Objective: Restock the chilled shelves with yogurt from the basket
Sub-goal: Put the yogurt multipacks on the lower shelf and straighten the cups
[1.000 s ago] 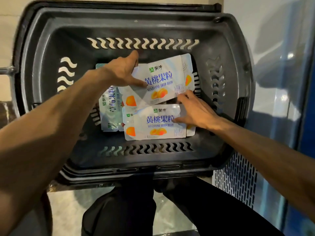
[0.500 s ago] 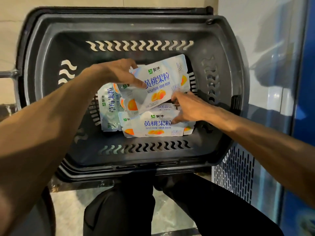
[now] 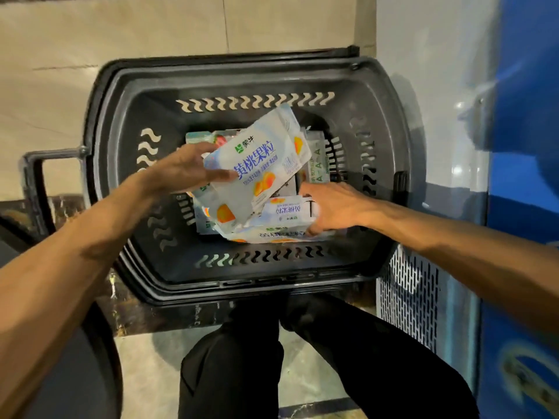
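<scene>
A dark grey plastic basket [image 3: 127, 267] stands on the floor in front of me. My left hand [image 3: 184, 170] grips a white yellow-peach yogurt multipack [image 3: 257, 167] by its left edge and holds it tilted above the basket floor. My right hand [image 3: 332, 207] closes on a second peach yogurt pack [image 3: 284, 213], which is tipped up on edge near the basket's front. More packs lie underneath, one with strawberry print [image 3: 205, 137] at the back and another [image 3: 319, 158] at the right, partly hidden.
A white and blue chiller cabinet [image 3: 453, 146] with a perforated lower panel [image 3: 408, 309] stands right of the basket. The basket's handle [image 3: 39, 164] sticks out to the left. My dark-trousered legs [image 3: 242, 358] are below the basket. Beige floor tiles lie beyond.
My left hand has lifted the upper peach pack higher and tilted it. My right hand has tipped the lower pack up on its edge. The view has pulled back from the basket.
</scene>
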